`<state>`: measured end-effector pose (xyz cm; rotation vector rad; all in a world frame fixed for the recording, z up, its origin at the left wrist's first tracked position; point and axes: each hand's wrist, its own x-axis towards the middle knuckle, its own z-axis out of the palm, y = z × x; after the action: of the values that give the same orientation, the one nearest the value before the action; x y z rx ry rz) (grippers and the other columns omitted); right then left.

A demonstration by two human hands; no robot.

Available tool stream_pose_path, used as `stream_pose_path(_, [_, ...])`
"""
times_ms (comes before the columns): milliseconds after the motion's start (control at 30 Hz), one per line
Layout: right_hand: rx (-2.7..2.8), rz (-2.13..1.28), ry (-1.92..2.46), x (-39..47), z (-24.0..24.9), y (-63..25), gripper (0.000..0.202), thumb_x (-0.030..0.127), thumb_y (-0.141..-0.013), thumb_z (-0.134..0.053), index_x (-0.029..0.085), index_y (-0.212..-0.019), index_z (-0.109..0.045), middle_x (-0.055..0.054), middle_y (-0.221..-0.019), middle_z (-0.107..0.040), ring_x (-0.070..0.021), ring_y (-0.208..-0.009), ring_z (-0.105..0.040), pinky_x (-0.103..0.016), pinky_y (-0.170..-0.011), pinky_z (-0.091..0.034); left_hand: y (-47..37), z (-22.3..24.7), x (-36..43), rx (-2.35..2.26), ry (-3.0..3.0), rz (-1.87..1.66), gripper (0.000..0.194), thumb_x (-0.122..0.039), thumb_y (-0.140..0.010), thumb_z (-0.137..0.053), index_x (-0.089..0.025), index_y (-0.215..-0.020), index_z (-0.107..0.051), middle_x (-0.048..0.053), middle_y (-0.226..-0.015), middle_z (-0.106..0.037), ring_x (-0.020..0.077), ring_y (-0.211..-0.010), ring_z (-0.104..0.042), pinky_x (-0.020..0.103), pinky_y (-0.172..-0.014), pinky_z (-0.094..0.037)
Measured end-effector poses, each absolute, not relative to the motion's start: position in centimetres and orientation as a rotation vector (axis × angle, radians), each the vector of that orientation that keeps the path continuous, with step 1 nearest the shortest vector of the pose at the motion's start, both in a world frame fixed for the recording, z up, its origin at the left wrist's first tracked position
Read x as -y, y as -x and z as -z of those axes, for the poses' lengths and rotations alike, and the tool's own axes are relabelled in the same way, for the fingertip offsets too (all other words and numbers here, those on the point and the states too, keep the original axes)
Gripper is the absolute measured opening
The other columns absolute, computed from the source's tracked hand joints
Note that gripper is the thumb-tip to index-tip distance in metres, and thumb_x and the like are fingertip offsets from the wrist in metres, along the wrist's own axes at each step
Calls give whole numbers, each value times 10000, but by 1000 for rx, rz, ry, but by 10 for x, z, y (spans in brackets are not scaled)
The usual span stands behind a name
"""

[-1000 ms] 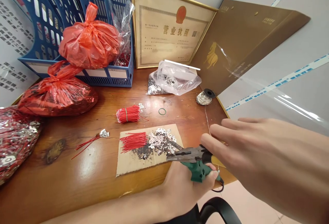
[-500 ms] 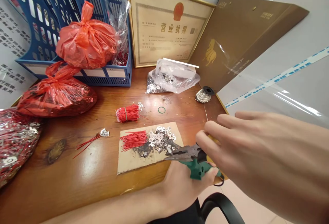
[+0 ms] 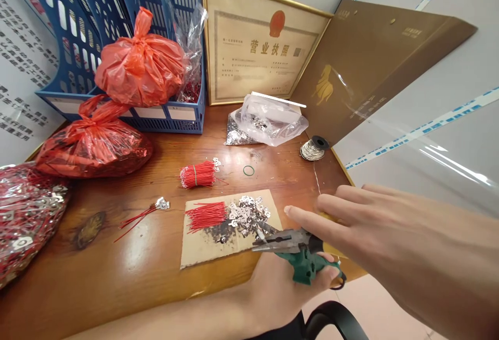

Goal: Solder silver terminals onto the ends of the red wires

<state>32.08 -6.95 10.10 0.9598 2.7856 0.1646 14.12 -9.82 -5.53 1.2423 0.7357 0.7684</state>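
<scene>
My left hand (image 3: 278, 288) is wrapped round the green handles of a pair of pliers (image 3: 302, 246). The plier jaws point left, over the right edge of a cardboard piece (image 3: 206, 254). Just above the pliers hovers my right hand (image 3: 362, 231), index finger stretched out to the left and the other fingers loosely bent. I see nothing in it, though its palm side is hidden. On the cardboard lie cut red wires (image 3: 207, 216) and a heap of small metal terminals (image 3: 249, 214). A slender pale tip shows beside the jaws, too small to name.
A solder wire spool (image 3: 313, 148) trails a strand toward my right hand. Behind lie a rubber-banded red wire bundle (image 3: 198, 174), a green rubber band (image 3: 248, 170) and a clear bag of metal parts (image 3: 268, 121). Red bags (image 3: 142, 72) and a blue rack (image 3: 163, 124) stand left.
My right index finger has straightened out to the left from a curled position. My left hand keeps its grip on the pliers. The whole view has shifted slightly.
</scene>
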Motion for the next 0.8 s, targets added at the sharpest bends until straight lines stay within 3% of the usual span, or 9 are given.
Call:
stream_pose_path(100, [-2720, -66, -959, 69, -104, -314, 824, 248, -840, -709, 332, -1628, -484, -53, -1198, -775, -239, -795, -684, -403, -717, -501, -141, 57, 98, -732, -1269, -752, 226, -406, -1006, -690, -189, -1058, -727, 54, -1125, -817, 256, -1109, -764, 343, -969, -602])
stream_pose_path(233, [-2724, -43, -1014, 69, -110, -306, 800, 152, -803, -676, 324, -1569, -527, -43, -1214, -765, -228, -822, -698, -396, -740, -500, -139, 57, 98, -768, -1349, -717, 252, -438, -1007, -687, -200, -1089, -704, 60, -1163, -811, 264, -1127, -755, 367, -980, -593])
stream_pose_path(367, [-2772, -45, -975, 71, -109, -307, 807, 163, -828, -679, 282, -1604, -488, -62, -1265, -765, -256, -934, -732, -416, -816, -538, -139, 54, 98, -772, -1353, -717, 304, -482, -1005, -687, -216, -1153, -692, 63, -1211, -807, 287, -1194, -733, 422, -1065, -561])
stream_pose_path(500, [-2829, -187, -999, 74, -107, -303, 675, 198, -906, -700, 231, -1563, -545, -104, -1157, -796, -275, -926, -728, -386, -783, -542, -140, 53, 97, -729, -1329, -730, 233, -416, -1021, -667, -212, -1128, -701, 55, -1204, -810, 264, -1158, -752, 396, -1065, -568])
stream_pose_path(600, [-2845, -326, -998, 74, -107, -295, 597, 233, -942, -701, 206, -1527, -586, -114, -1062, -804, -276, -884, -716, -376, -763, -529, -140, 56, 97, -717, -1343, -751, 247, -416, -1024, -670, -208, -1153, -706, 68, -1285, -791, 281, -1244, -722, 399, -1088, -567])
stream_pose_path(700, [-2826, -395, -963, 74, -108, -292, 569, 244, -941, -699, 197, -1500, -609, -112, -1025, -803, -275, -864, -706, -376, -760, -513, -139, 56, 97, -752, -1383, -722, 281, -428, -1006, -715, -226, -1200, -714, 64, -1325, -782, 303, -1293, -698, 430, -1142, -543])
stream_pose_path(800, [-2802, -446, -919, 73, -109, -292, 525, 259, -910, -710, 189, -1427, -656, -110, -990, -800, -266, -815, -690, -380, -748, -495, -138, 51, 97, -778, -1393, -678, 211, -396, -1008, -712, -237, -1145, -730, 43, -1256, -808, 290, -1210, -738, 419, -1124, -553])
